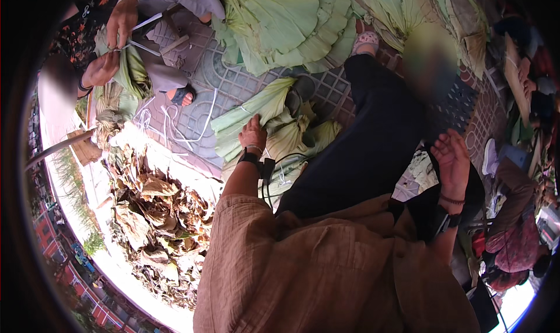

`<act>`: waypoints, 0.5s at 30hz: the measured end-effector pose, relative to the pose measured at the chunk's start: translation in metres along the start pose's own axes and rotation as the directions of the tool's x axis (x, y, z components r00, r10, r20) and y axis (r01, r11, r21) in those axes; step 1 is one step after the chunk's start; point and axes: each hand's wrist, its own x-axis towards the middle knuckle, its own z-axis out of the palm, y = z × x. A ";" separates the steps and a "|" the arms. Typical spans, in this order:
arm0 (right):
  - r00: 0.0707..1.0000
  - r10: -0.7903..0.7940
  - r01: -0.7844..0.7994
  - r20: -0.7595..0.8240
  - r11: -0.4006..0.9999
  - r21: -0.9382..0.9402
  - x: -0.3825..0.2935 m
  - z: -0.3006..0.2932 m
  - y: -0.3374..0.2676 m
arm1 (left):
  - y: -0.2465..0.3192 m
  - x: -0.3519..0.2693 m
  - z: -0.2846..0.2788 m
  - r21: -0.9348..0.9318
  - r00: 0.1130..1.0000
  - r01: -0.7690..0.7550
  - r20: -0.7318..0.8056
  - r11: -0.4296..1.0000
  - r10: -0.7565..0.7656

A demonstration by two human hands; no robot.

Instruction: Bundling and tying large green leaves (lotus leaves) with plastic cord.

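My left hand [253, 134] lies at the lower edge of a folded bundle of green lotus leaves [253, 107], its fingers on the leaf. Whether they grip it cannot be made out. A thin white tie [245, 109] crosses that bundle. More folded, yellowish leaves [288, 138] lie just right of this hand. My right hand [451, 162] is raised beside my dark-trousered leg, palm up, fingers loosely bent and a little apart, with nothing in it. A large fanned stack of flat green lotus leaves [280, 18] spreads on the paving beyond my legs.
At upper left a co-worker's hands [111, 48] hold a leaf bundle [131, 70] with white strapping around it. Loose white strapping [188, 134] lies on the tiled paving [205, 81]. Dry brown leaves [162, 215] are heaped at left. Another leaf stack [393, 9] is at top right. People sit at far right.
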 end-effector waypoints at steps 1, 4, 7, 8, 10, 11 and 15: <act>1.000 -0.011 0.011 0.002 1.000 -0.004 0.000 0.001 0.000 | -0.003 0.001 -0.002 0.006 1.000 -0.009 -0.005 1.000 0.009; 1.000 -0.014 0.013 -0.015 1.000 -0.016 0.001 0.005 -0.002 | -0.012 0.001 -0.016 0.017 0.997 -0.056 -0.059 0.998 0.057; 1.000 -0.008 0.008 -0.015 1.000 -0.020 0.000 0.010 -0.002 | -0.022 -0.001 -0.043 -0.079 0.969 -0.176 -0.192 0.981 0.158; 1.000 -0.012 0.012 -0.016 1.000 -0.010 -0.001 0.012 -0.002 | -0.024 -0.001 -0.055 -0.145 0.957 -0.198 -0.240 0.969 0.160; 1.000 -0.030 0.030 0.002 0.999 0.022 -0.003 0.013 -0.003 | -0.025 0.001 -0.082 -0.206 0.900 -0.316 -0.373 0.926 0.224; 0.999 -0.036 0.036 0.000 0.999 0.033 -0.004 0.014 -0.002 | -0.023 0.000 -0.097 -0.190 0.881 -0.341 -0.407 0.921 0.242; 0.998 -0.056 0.055 0.021 0.996 0.075 -0.011 0.015 -0.002 | 0.008 -0.007 -0.163 -0.144 0.792 -0.463 -0.511 0.874 0.335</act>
